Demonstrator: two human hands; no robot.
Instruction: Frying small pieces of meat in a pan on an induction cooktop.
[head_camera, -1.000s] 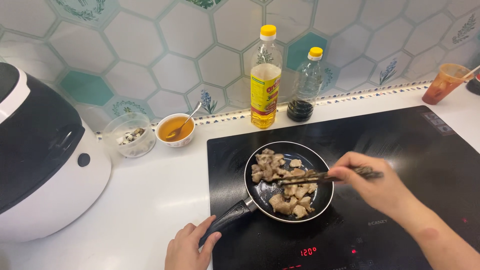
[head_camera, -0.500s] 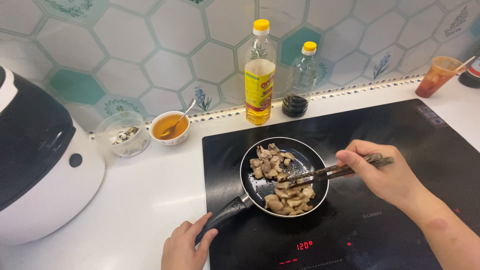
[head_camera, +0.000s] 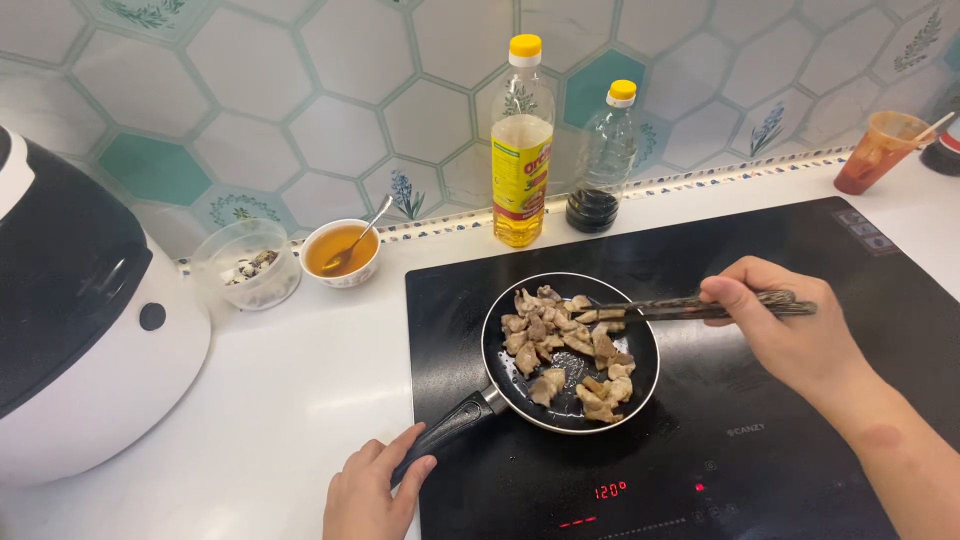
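A small black frying pan (head_camera: 640, 392) with several browned meat pieces (head_camera: 560, 345) sits on a black induction cooktop (head_camera: 790, 250). My right hand (head_camera: 785, 325) holds dark chopsticks (head_camera: 660, 309) whose tips pinch a meat piece at the pan's far side. My left hand (head_camera: 372, 490) rests at the end of the pan's black handle (head_camera: 445, 430), fingers curled around it near the counter's front edge.
A yellow-capped oil bottle (head_camera: 521, 150) and a dark-sauce bottle (head_camera: 600, 160) stand behind the cooktop. A bowl of amber liquid with a spoon (head_camera: 340, 252), a clear tub (head_camera: 247, 265), a white-and-black cooker (head_camera: 75, 320) at left, an orange cup (head_camera: 880, 150) at far right.
The chopsticks in my right hand shifted from the pan's near middle toward its far side, now pinching a piece. My left hand stays at the handle.
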